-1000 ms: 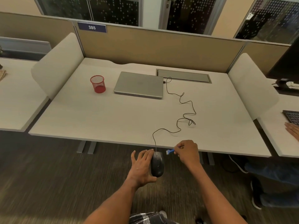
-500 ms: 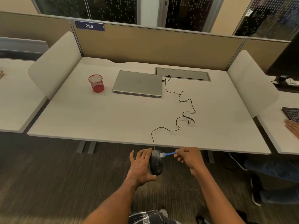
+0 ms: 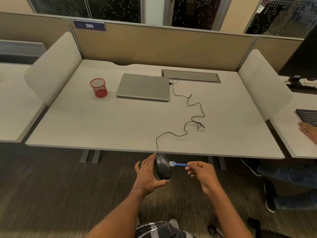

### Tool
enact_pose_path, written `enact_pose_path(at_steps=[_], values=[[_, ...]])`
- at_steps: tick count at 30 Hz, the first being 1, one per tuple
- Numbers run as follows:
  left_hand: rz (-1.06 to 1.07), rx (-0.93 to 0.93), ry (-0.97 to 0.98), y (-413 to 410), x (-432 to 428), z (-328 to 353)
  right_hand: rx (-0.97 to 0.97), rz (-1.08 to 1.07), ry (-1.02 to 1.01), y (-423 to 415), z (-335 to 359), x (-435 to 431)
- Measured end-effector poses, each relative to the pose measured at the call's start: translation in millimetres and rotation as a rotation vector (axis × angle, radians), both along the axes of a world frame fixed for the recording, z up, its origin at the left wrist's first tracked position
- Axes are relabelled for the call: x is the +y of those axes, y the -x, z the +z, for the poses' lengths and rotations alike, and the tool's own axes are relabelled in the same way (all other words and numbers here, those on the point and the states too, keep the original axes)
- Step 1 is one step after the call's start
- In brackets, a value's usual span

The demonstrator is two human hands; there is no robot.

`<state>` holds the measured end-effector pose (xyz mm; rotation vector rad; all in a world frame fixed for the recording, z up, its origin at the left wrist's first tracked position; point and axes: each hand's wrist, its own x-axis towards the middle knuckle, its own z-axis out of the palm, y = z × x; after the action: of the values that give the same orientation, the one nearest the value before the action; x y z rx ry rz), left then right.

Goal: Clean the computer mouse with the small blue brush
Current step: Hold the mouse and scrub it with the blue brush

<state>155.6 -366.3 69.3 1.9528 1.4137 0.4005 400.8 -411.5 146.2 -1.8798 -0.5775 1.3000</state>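
Just off the near edge of the desk (image 3: 103,126), the computer mouse (image 3: 163,169) is held in the air, top side up toward the camera and nose toward the desk. The left hand (image 3: 147,176) cradles it, fingers spread along its left flank and thumb hooked under its tail end. The small blue brush (image 3: 178,164) lies level at its right side, pale bristle end at the mouse's front right flank; whether the bristles press on it or stop just short cannot be told. The right hand (image 3: 202,172) pinches the far end of the handle between thumb and fingertips, the other fingers curled. This looks like the brushing step itself, at work on the side seam. The next stroke likely calls for a steady left hold and short sweeps, with the cable (image 3: 187,133) trailing slack across the desk to the closed laptop (image 3: 144,86), near a red mesh cup (image 3: 98,87).
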Motion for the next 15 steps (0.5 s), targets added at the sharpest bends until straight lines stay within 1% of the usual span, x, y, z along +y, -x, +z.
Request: enact_pose_path(at_steps=[2, 3, 4, 7, 8, 9, 10, 13, 15], values=[[0.009, -0.022, 0.003, 0, -1, 1, 0.135, -0.053, -0.01, 1, 3, 3], [0.009, -0.025, 0.005, 0, -1, 1, 0.146, -0.049, 0.001, 1, 3, 4], [0.01, -0.025, 0.004, 0, -1, 1, 0.095, -0.026, 0.025, 1, 2, 3], [0.01, -0.027, 0.003, 1, -2, 1, -0.223, 0.033, 0.07, -1, -4, 1], [0.009, -0.027, 0.008, 2, -3, 1, -0.297, 0.038, 0.067, -2, -5, 2], [0.007, -0.025, 0.011, 2, -3, 1, -0.32, 0.048, 0.06, -3, -5, 3], [0.006, -0.024, 0.012, 2, -3, 1, -0.291, 0.065, 0.048, -3, -3, 4], [-0.01, -0.02, 0.011, 2, -4, 0, -0.121, 0.112, 0.002, -3, 5, 12], [-0.046, -0.011, 0.004, 2, -4, 0, -0.091, 0.134, -0.037, -1, 9, 18]])
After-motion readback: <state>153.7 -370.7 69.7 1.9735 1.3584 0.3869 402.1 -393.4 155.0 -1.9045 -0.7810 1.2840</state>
